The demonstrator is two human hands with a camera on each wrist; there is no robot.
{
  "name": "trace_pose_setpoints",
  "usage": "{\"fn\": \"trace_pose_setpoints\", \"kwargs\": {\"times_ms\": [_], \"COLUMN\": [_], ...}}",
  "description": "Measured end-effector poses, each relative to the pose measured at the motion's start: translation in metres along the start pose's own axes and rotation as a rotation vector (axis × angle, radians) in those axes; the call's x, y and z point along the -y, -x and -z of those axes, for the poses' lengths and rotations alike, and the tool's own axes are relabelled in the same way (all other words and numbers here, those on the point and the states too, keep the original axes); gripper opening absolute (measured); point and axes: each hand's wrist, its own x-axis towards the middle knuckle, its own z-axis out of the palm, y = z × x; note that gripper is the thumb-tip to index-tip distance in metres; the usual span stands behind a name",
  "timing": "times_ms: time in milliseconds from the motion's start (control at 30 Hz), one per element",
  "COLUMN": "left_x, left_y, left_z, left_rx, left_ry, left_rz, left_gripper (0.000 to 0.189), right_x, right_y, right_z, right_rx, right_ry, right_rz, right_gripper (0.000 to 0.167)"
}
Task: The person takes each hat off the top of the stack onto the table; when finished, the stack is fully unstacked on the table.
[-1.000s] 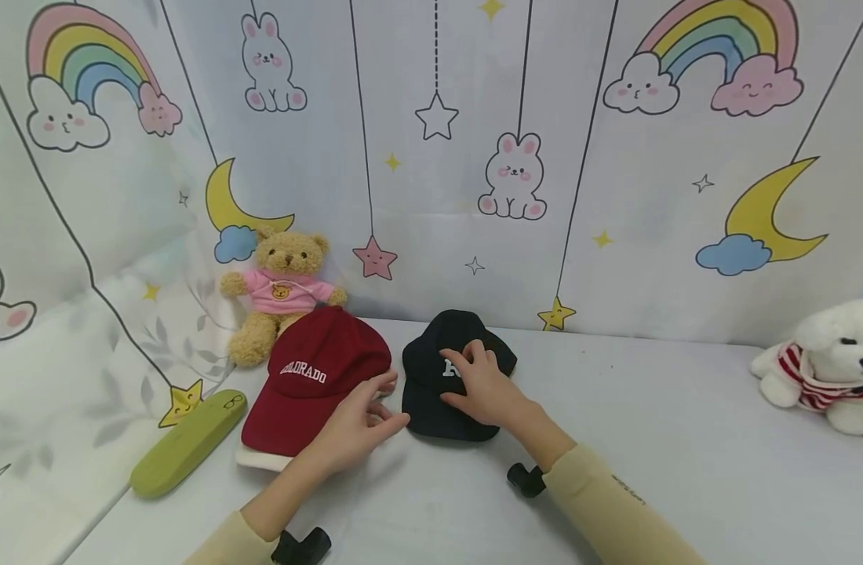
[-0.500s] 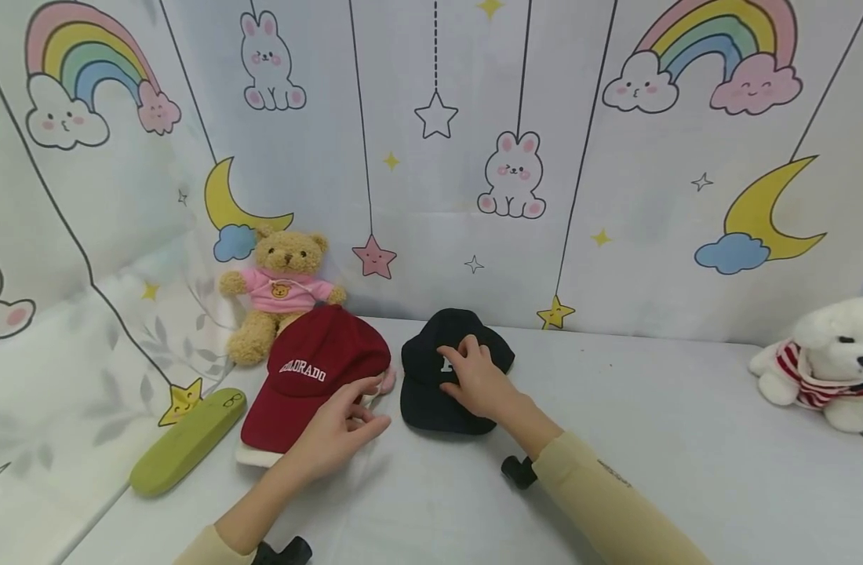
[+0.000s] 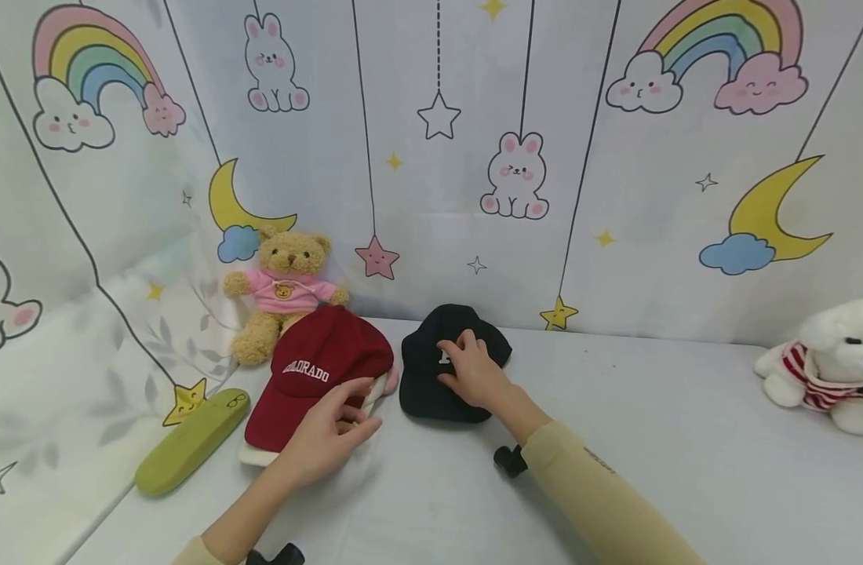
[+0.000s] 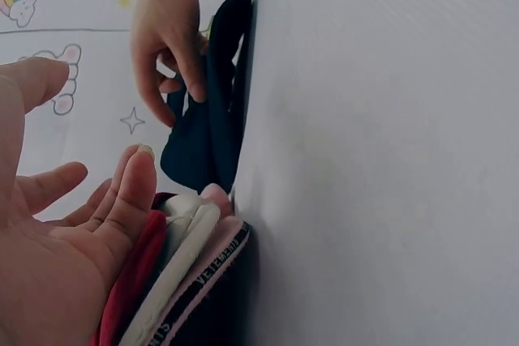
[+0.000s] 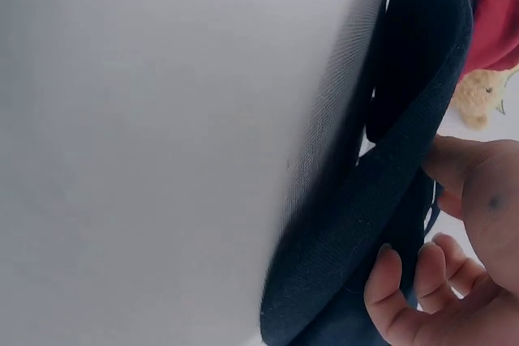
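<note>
– a backdrop [image 3: 431,196] of rainbows and rabbits rises behind a white table [image 3: 615,431]. where are the caps?
– the black cap [image 3: 427,396] is at the frame's centre, the red cap [image 3: 297,392] left of it, before a teddy bear [image 3: 288,292].
– and the hands?
– the right hand [image 3: 477,375] grips the black cap's front. the left hand [image 3: 322,431], fingers spread, is by the red cap; contact cannot be told.
</note>
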Motion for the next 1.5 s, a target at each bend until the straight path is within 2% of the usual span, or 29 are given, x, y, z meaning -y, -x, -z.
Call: {"fn": "trace_pose_setpoints", "kwargs": {"times_ms": [267,533,700,900,1000,1100,1300,1500], "left_x": [0.002,0.003,0.007,0.012,0.014,0.018,0.026,0.043], "left_y": [0.006,0.009,0.012,0.018,0.02,0.022,0.025,0.025], "left_z": [0.008,0.017,0.023,0.034,0.041,0.049,0.064,0.074], "left_rx": [-0.028,-0.075,-0.093,-0.127,-0.16,-0.201,-0.311,-0.438], "left_ry": [-0.002,-0.005,0.005,0.032,0.019,-0.006,-0.068,-0.107], "left_rz": [-0.03,-0.062,-0.088,-0.127,-0.15,-0.147,-0.099,-0.069], "left_gripper": [0.058,0.056,0.054,0.05,0.047,0.046,0.043,0.04], "right_x": [-0.001,0.0,0.011,0.03,0.036,0.042,0.058,0.073], "right_y": [-0.008,-0.009,-0.011,-0.018,-0.022,-0.026,-0.033,-0.041], "right_z": [-0.004,0.001,0.009,0.014,0.013,0.012,0.008,-0.008], "right_rx": [0.004,-0.024,-0.037,-0.032,-0.046,-0.064,-0.11,-0.137], "right_ry": [-0.007,-0.042,-0.079,-0.181,-0.255,-0.333,-0.466,-0.596], "right_rz": [-0.019,-0.031,-0.027,0.025,0.033,0.027,0.032,0.025], "right_gripper": [0.049,0.046,0.048,0.05,0.048,0.047,0.047,0.045]}}
